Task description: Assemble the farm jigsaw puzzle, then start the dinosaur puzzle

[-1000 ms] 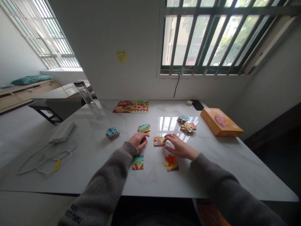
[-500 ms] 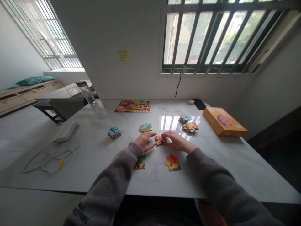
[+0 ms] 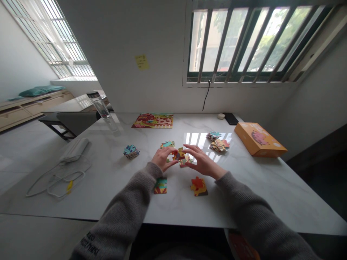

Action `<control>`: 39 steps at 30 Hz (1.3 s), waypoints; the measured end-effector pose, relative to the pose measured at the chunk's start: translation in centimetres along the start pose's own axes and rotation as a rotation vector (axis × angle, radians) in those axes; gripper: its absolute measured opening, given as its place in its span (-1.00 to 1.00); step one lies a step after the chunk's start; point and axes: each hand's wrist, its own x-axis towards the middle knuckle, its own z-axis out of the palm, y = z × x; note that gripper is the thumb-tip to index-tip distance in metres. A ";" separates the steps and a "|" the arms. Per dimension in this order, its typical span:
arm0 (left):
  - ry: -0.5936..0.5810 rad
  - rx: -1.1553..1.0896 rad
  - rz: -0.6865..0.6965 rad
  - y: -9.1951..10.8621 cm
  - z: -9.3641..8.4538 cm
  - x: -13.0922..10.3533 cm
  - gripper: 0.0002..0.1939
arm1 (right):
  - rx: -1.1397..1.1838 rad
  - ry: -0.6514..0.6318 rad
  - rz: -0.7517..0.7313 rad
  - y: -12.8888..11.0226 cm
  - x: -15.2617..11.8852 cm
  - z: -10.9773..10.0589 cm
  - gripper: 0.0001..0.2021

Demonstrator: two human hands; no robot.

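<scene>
My left hand (image 3: 164,159) is closed on a red, yellow and dark puzzle piece (image 3: 178,154), gripping its left side between thumb and fingers. Just under and to the right of that piece lies another, paler puzzle piece (image 3: 185,161). Around its right side my right hand (image 3: 202,162) curves with thumb and fingers apart, holding nothing that I can see. Behind the left hand is a small pile of green and teal puzzle pieces (image 3: 168,143), partly hidden. Closer to me lie a teal and striped piece (image 3: 161,186) and an orange and yellow piece (image 3: 198,186).
Stacked puzzle pieces stand at left (image 3: 131,151) and right (image 3: 219,145). A farm picture board (image 3: 153,121) lies at the back. An orange box (image 3: 259,139) and a black phone (image 3: 230,118) are at right; a bottle (image 3: 100,105) and a white charger with cable (image 3: 74,150) at left.
The red and yellow piece has moved left with my left hand, uncovering a paler piece. My right hand's fingers have opened and come off the red and yellow piece.
</scene>
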 end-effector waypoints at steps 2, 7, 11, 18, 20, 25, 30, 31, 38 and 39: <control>0.032 0.067 -0.104 -1.1 -0.4 0.2 -0.58 | -0.010 0.017 0.034 0.9 -0.3 0.2 -0.56; 0.085 0.211 -0.267 -3.8 -0.2 0.5 -0.60 | -0.053 -0.111 0.062 2.3 -0.8 0.7 -0.67; 0.063 0.236 -0.308 -4.9 0.6 0.4 -0.63 | -0.095 -0.214 0.090 2.2 -0.9 0.9 -0.77; 0.028 0.185 -0.238 -2.7 0.3 0.5 -0.51 | -0.122 -0.237 0.161 1.6 -0.8 0.9 -0.70; -0.007 0.139 -0.125 -1.1 0.0 0.6 -0.53 | -0.122 -0.213 0.164 1.6 -0.7 1.0 -0.62; -0.150 0.017 0.099 1.5 0.5 0.6 -0.48 | -0.149 -0.135 0.077 1.4 -0.5 1.0 -0.58; -0.192 0.033 0.086 1.1 1.4 0.7 -0.58 | -0.182 -0.142 0.017 0.9 -0.2 0.9 -0.68; -0.188 0.035 0.078 1.0 1.5 0.7 -0.61 | -0.181 -0.145 0.013 0.8 -0.2 0.9 -0.69; -0.182 0.052 0.077 1.0 1.0 0.8 -0.77 | -0.128 -0.083 -0.010 0.3 -0.3 0.4 -0.66; -0.172 0.062 0.085 1.0 0.8 0.8 -0.78 | -0.115 -0.072 -0.004 0.3 -0.3 0.3 -0.63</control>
